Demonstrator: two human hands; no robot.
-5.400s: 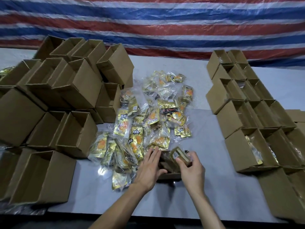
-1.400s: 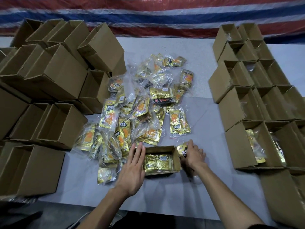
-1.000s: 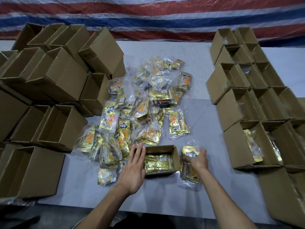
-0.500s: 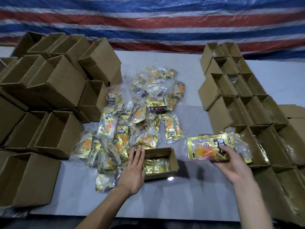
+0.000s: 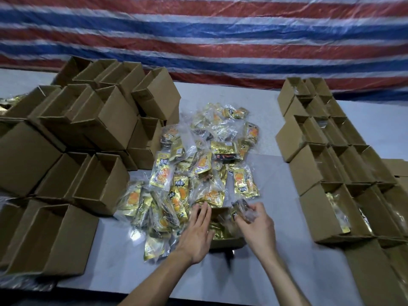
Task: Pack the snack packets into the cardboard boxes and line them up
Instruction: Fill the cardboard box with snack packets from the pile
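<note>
A small open cardboard box (image 5: 227,242) sits near the table's front edge with gold packets inside. My left hand (image 5: 196,233) rests flat against the box's left wall, fingers straight. My right hand (image 5: 257,226) grips a blurred snack packet (image 5: 241,208) over the box's right end. A heap of gold and orange snack packets (image 5: 198,173) in clear wrappers lies just behind the box.
A loose stack of empty cardboard boxes (image 5: 72,151) fills the left side. Rows of lined-up boxes (image 5: 331,155) run along the right, some with packets inside. A striped tarp (image 5: 220,40) hangs behind the grey table (image 5: 276,272).
My right hand carried the packet from out at the right back over the box. The left hand stayed on the box's left wall. The camera view tilted.
</note>
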